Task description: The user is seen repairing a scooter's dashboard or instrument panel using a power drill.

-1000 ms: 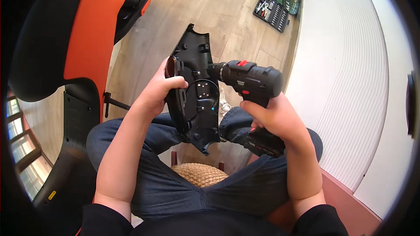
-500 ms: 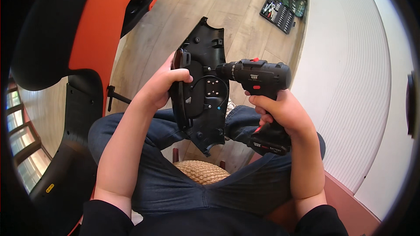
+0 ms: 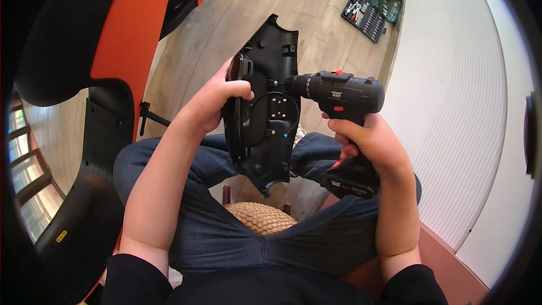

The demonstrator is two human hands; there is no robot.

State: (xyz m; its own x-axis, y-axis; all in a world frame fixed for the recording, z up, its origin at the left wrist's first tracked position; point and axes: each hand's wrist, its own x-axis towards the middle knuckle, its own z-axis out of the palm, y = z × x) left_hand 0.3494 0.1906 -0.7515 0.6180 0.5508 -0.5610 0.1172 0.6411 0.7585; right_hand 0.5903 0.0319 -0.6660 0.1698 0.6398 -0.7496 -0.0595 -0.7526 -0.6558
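- The black plastic panel (image 3: pixel 265 107) stands upright over your knees, your left hand (image 3: pixel 217 99) wrapped around its edge.
- Your right hand (image 3: pixel 367 138) grips the cordless drill (image 3: pixel 339 99), bit at the panel's inner face.
- Screw work looks mid-course; progress can't be judged.

The plastic panel (image 3: pixel 265 107) was black, crossed by a black wire with a blue tip. Right of it, the drill (image 3: pixel 339 99) was black with red buttons. Left of the panel stood an orange-and-black chair (image 3: pixel 121 34); below, the jeans (image 3: pixel 226 231) were dark blue.
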